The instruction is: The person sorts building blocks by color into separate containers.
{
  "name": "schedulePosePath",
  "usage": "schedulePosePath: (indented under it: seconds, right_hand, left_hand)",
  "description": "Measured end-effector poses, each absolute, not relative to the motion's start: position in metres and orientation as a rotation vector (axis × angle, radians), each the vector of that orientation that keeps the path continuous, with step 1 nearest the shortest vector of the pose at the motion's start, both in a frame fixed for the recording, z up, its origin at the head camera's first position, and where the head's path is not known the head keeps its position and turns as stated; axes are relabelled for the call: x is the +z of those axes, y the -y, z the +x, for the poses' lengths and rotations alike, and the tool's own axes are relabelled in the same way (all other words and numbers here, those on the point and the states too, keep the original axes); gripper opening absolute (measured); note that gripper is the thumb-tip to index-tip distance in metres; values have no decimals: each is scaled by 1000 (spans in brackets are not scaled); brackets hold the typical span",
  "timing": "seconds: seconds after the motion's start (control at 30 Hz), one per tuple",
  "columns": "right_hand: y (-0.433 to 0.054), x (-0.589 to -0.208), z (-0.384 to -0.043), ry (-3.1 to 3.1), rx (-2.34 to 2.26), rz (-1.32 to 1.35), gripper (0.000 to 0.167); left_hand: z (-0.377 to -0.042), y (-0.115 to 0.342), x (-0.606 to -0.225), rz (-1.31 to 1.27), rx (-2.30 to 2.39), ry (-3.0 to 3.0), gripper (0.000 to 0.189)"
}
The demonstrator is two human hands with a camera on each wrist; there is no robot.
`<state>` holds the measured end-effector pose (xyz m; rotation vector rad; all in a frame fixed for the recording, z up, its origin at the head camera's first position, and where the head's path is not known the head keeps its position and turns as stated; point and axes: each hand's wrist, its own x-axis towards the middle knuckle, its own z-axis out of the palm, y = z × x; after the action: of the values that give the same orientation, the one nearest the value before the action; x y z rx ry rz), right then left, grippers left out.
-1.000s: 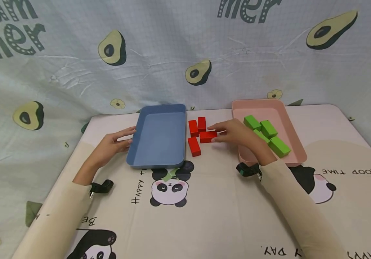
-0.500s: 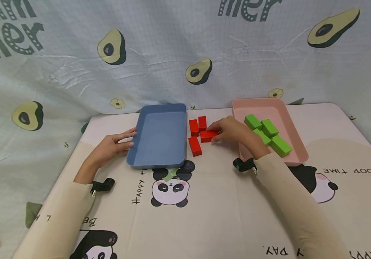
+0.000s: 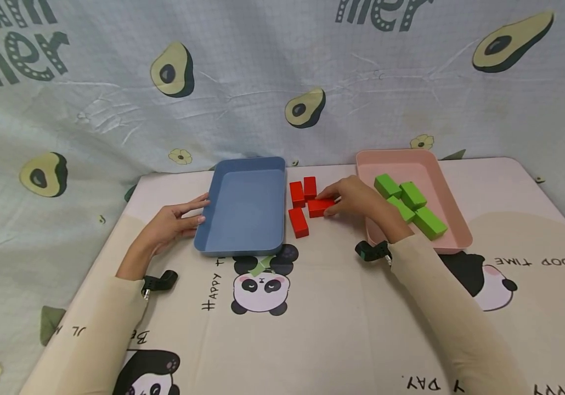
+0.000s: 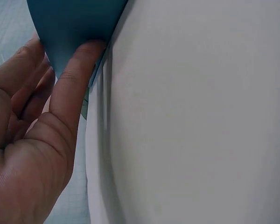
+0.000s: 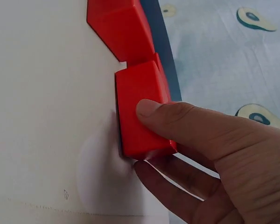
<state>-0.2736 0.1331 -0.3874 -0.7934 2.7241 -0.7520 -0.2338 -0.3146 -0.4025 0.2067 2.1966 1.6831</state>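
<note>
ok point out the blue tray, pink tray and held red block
Blue tray (image 3: 243, 208): head view, bare floor
Pink tray (image 3: 422, 173): head view, bare floor
Held red block (image 5: 136, 88): right wrist view, long side face

We see two arms (image 3: 447, 312) in long beige fabric sleeves (image 3: 97, 334), stretched forward. The bare left hand (image 3: 166, 224) keeps its fingers (image 3: 188, 207) mostly straight, thumb apart; the bare right hand (image 3: 356, 198) points leftward, its thumb (image 5: 172, 116) and fingers pinching.
</note>
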Motion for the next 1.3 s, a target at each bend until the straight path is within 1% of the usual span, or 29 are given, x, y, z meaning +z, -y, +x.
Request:
schedulePosePath:
  seconds: [0.27,0.73,1.07,1.3]
  right_hand:
    - [-136,-386,-268,-2751,-799,-836,39]
    - [-136,-374,-258,-2782,-792,-898,35]
    - [-134,-374,-258,-2771,-857,-1008,36]
    - [-130,-371,-256,-2758,-904,-1023,36]
  left_hand:
    - [-233,312,-400,190,1652,-2232,60]
    - [-232,312,-400,165,1665,-2211,61]
    - [-232,313,-399,149,1654,-2215,62]
    - [-232,312,-399,143,1660,-2205,63]
